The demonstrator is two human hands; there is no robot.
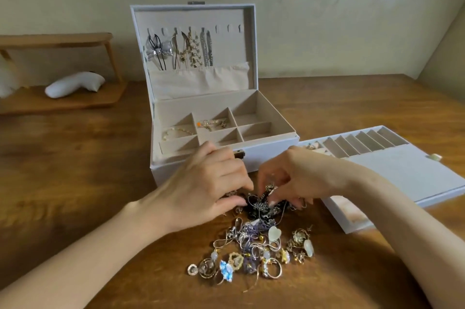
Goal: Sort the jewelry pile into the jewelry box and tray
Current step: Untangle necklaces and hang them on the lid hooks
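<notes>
- The right hand's (294,177) fingers (273,201) were pressed together in a pinch on a strand lifted from the dark tangle of chains (264,205).
- The left hand's (211,182) fingers (247,184) were bent down onto the tangle's left edge, with the thumb lying against it. I could not tell whether they pinched a strand or only steadied the clump.
- The tangle sat at the far end of the jewelry pile (256,250), which lay on the tabletop (75,170) just in front of the jewelry box (176,172). Most of the pile was unsorted.
- The likeliest trouble was in the knot. If the two hands pulled apart too sharply, the fine links would probably tighten instead of loosening, or a thin chain might snap.
- A lifted strand could also drag its neighbours. Loops near the heart pendant (274,233) looked threaded through one another, so rings and earrings might be pulled along and scattered across the wood.
- The box stood open, with necklaces (186,49) hung in its lid and a gold bracelet (212,123) in one compartment. A trailing chain carried over the front wall might catch on the clasp.
- The tray (407,177) lay to the right, close under the right forearm. A sweep of that arm could nudge it.
</notes>
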